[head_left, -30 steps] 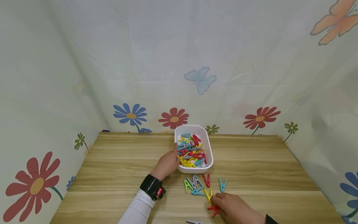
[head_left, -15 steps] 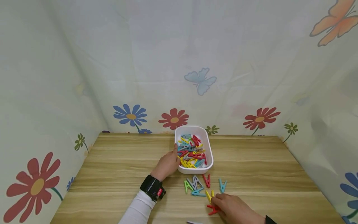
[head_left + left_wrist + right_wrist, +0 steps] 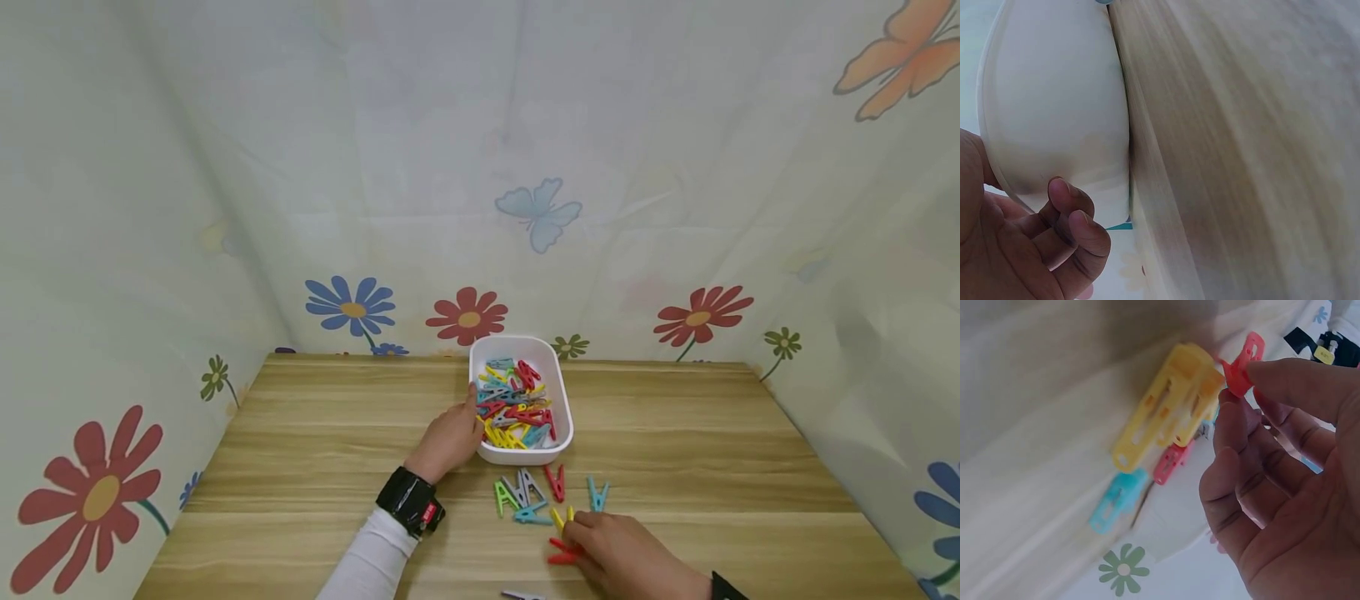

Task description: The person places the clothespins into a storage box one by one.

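My left hand (image 3: 447, 440) grips the near left rim of a white plastic bin (image 3: 560, 417), which holds a heap of coloured clothespins (image 3: 510, 408). In the left wrist view, its curled fingers (image 3: 1088, 237) lie by the bin's outer wall (image 3: 1054, 94). Between thumb and fingers, my right hand (image 3: 630, 552) pinches a red clothespin (image 3: 1244, 365), its legs pointing left in the head view. Close beside those fingertips stands a yellow clothespin (image 3: 1154, 415), partly hidden by the hand in the head view.
Between bin and right hand lie a green clothespin (image 3: 504, 498), grey ones (image 3: 528, 487), a blue one (image 3: 531, 514) and another red one (image 3: 556, 483). Further right is a second blue clothespin (image 3: 597, 494). A grey one (image 3: 522, 595) lies at the frame's bottom edge. Printed curtains surround the wooden table (image 3: 690, 450).
The red clothespin in my right hand has turned, its legs swinging from down-left to left. My left hand and the bin stay in place.
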`<state>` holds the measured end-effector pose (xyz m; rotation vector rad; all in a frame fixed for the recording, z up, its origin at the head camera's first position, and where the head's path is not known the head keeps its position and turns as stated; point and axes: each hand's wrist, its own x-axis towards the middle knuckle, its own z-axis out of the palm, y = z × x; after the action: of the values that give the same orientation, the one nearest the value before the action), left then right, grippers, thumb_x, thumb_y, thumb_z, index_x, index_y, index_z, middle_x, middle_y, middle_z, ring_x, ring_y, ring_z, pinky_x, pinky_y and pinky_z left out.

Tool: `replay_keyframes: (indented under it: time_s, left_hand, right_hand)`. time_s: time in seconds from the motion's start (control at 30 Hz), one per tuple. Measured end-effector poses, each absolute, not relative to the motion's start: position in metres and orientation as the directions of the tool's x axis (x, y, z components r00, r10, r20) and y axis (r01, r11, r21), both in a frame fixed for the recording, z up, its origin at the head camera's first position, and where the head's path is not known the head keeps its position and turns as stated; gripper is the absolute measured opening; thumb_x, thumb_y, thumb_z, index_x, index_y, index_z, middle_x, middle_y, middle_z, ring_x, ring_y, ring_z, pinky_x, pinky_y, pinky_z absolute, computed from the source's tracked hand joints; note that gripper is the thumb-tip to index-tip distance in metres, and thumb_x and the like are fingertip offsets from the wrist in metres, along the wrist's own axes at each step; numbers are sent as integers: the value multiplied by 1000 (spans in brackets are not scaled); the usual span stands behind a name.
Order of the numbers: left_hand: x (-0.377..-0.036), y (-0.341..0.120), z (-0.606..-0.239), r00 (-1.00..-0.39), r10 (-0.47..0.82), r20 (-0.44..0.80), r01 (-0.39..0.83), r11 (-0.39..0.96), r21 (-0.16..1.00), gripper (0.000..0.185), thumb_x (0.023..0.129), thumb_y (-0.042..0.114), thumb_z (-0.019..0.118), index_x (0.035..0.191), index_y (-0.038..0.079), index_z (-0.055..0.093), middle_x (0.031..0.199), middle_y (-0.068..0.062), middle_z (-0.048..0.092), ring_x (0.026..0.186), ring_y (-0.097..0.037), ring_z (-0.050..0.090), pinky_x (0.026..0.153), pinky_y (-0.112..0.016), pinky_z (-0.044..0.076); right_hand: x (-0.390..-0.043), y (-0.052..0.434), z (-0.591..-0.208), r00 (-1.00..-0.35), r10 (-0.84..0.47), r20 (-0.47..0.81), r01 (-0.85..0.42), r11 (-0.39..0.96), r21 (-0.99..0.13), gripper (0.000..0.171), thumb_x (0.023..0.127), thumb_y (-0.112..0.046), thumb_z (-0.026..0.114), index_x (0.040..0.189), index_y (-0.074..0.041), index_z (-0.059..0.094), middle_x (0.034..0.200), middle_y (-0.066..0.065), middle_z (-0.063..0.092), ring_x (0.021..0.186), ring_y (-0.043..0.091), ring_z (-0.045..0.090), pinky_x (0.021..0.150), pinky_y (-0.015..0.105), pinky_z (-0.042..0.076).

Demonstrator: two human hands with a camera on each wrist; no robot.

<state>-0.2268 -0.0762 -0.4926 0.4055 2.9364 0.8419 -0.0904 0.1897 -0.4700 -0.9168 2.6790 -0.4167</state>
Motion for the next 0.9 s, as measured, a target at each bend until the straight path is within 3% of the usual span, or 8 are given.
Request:
replay_keyframes:
  time_s: [0.27, 0.4, 0.57, 0.73, 0.9]
  left_hand:
    - [-227, -76, -492, -964, 264, 20, 236, 820, 521, 67, 100, 20, 47, 156, 1, 16, 94, -7, 63, 54, -14, 47, 50, -27, 37]
    - [-226, -76, -492, -963, 270, 20, 239, 813, 532, 67, 100, 20, 47, 157, 1, 16, 93, -7, 62, 54, -14, 48, 49, -27, 38]
    - [-227, -77, -493, -961, 277, 21, 245, 809, 534, 68, 100, 20, 47, 157, 2, 15, 86, -5, 60, 54, -14, 48, 49, -27, 39]
    - [-227, -77, -492, -960, 280, 27, 252, 815, 522, 68, 100, 20, 47, 157, 2, 14, 102, -10, 64, 55, -14, 48, 51, -27, 39]
    - [-227, -77, -493, -961, 278, 15, 243, 812, 530, 68, 100, 21, 46, 157, 2, 14, 112, -13, 64, 56, -15, 49, 51, -27, 40]
  right_hand:
    - [-97, 186, -452, -755, -656, -14, -637, 738, -224, 11, 86, -17, 73, 93, -21, 66, 85, -12, 58, 66, -1, 43, 59, 20, 41]
    - [-104, 186, -439, -763, -647, -1, -630, 744, -222, 14, 86, -18, 74, 98, -19, 68, 88, -10, 62, 69, -2, 47, 60, 20, 46]
    - [-114, 186, -422, -728, -682, 64, -678, 705, -206, 15, 85, -12, 74, 98, -14, 67, 83, -9, 60, 68, -1, 47, 60, 20, 45]
    - [-128, 186, -405, -723, -674, 152, -691, 700, -180, 20, 85, -9, 74, 103, -13, 68, 91, -4, 67, 75, 5, 60, 65, 22, 52]
    - [-146, 185, -392, -699, -657, 282, -703, 704, -102, 16, 83, -10, 77, 97, -14, 70, 90, -4, 69, 76, 8, 63, 65, 24, 54]
